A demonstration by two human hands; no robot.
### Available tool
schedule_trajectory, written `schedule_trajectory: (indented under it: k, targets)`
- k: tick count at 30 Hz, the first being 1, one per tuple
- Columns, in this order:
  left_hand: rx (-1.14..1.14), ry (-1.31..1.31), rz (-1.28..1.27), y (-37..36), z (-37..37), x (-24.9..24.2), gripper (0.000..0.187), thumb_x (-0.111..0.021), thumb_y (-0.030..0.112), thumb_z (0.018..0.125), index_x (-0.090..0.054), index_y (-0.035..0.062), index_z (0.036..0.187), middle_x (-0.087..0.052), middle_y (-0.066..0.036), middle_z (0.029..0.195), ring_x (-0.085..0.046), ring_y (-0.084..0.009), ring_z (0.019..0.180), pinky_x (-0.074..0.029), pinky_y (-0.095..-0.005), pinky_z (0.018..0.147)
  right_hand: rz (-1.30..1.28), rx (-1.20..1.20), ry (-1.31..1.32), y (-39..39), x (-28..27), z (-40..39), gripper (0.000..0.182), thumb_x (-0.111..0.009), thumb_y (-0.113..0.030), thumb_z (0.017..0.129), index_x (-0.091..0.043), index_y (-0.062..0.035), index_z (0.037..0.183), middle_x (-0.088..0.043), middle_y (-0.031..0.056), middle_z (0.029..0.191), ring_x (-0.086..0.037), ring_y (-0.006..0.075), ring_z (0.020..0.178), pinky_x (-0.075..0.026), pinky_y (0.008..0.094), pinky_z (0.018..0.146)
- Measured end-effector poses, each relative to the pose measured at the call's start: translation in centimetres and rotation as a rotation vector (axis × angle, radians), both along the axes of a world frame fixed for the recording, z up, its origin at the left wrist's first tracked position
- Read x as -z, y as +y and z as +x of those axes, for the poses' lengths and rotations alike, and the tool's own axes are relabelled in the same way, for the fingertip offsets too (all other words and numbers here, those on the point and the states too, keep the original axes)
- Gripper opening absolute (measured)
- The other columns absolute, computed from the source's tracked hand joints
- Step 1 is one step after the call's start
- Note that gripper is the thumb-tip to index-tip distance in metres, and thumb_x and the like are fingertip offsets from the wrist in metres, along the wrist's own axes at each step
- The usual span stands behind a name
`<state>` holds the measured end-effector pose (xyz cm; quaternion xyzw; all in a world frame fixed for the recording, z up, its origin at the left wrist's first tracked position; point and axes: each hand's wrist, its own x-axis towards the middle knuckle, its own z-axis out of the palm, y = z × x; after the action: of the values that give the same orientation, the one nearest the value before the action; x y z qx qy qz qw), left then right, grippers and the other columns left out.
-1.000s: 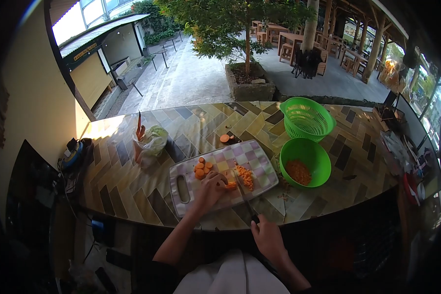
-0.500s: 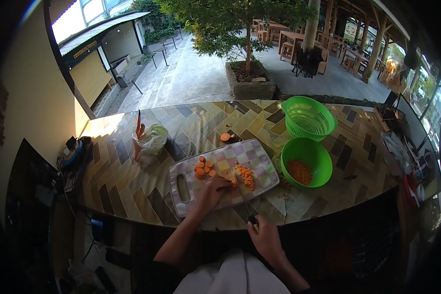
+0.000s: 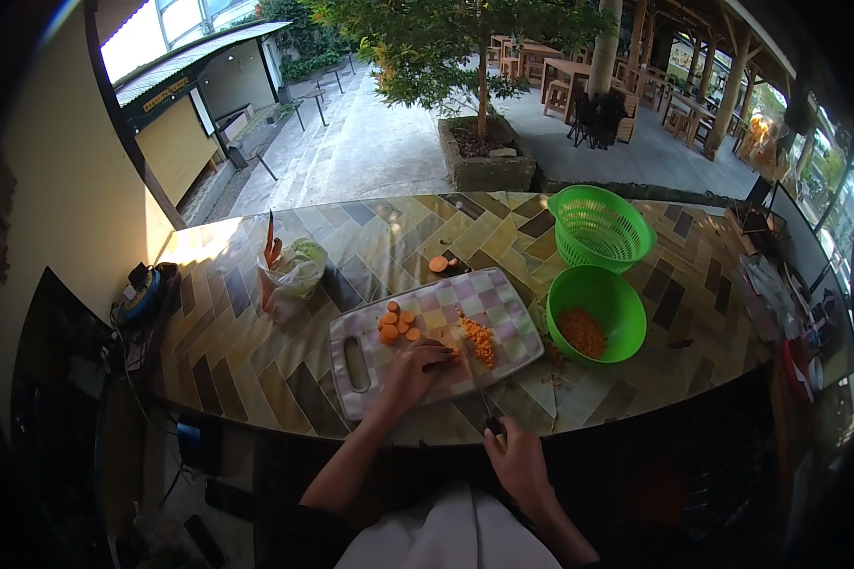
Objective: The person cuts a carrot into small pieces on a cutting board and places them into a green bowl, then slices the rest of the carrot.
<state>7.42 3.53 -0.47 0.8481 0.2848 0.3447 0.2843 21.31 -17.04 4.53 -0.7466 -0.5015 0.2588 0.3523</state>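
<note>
A checkered cutting board (image 3: 505,294) lies at the table's near side. My left hand (image 3: 412,370) is closed on its surface, fingertips holding down carrot pieces (image 3: 454,355) that are mostly hidden. Just to the right stands the blade of a knife (image 3: 478,387), its dark handle gripped by my right hand (image 3: 520,459) off the board's near edge. Thick carrot slices (image 3: 396,324) sit in a cluster beyond my left hand. Diced carrot (image 3: 478,342) is heaped right of the blade. More chopped orange bits lie inside a green bowl (image 3: 628,308).
A green colander (image 3: 598,228) stands behind the bowl. Cut carrot ends (image 3: 437,265) lie past the board. A plastic bag (image 3: 301,269) with pale green contents and a carrot sits at left. Cables and a blue item (image 3: 140,296) occupy the table's left edge.
The knife and right hand have shifted very slightly; my left hand stays on the carrot pieces. The whole view has moved a few pixels.
</note>
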Motion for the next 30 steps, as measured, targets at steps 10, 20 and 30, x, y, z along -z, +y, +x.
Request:
schedule_trajectory:
  k: [10, 20, 30]
  targets:
    - [0.021, -0.041, -0.026, 0.2, 0.0, -0.1, 0.030, -0.069, -0.003, 0.073, -0.078, 0.0054, 0.100, -0.073, -0.013, 0.102, -0.068, -0.0279, 0.099, -0.053, -0.0362, 0.090, 0.001, -0.032, 0.040, 0.2, 0.0, -0.2, 0.028, -0.060, -0.021, 0.095, -0.058, 0.0058, 0.103, -0.066, 0.0274, 0.081, -0.066, 0.0459, 0.083, -0.052, 0.0490, 0.070]
    - [0.063, -0.031, 0.044, 1.2, 0.1, 0.7, 0.029, -0.065, -0.003, 0.072, -0.077, 0.0030, 0.097, -0.073, -0.015, 0.099, -0.069, -0.0299, 0.095, -0.054, -0.0370, 0.087, -0.007, 0.010, 0.139, 0.5, 0.4, -0.3, 0.029, -0.060, -0.019, 0.097, -0.058, 0.0082, 0.107, -0.064, 0.0237, 0.074, -0.068, 0.0403, 0.074, -0.049, 0.0433, 0.063]
    - [0.032, 0.028, -0.011, 0.2, 0.4, -0.2, 0.026, -0.064, -0.003, 0.073, -0.076, 0.0011, 0.095, -0.073, -0.015, 0.099, -0.065, -0.0295, 0.100, -0.052, -0.0378, 0.091, -0.050, -0.048, 0.039, 1.1, -0.1, -0.7, 0.032, -0.056, -0.021, 0.099, -0.056, 0.0092, 0.111, -0.065, 0.0273, 0.078, -0.066, 0.0443, 0.078, -0.048, 0.0464, 0.066]
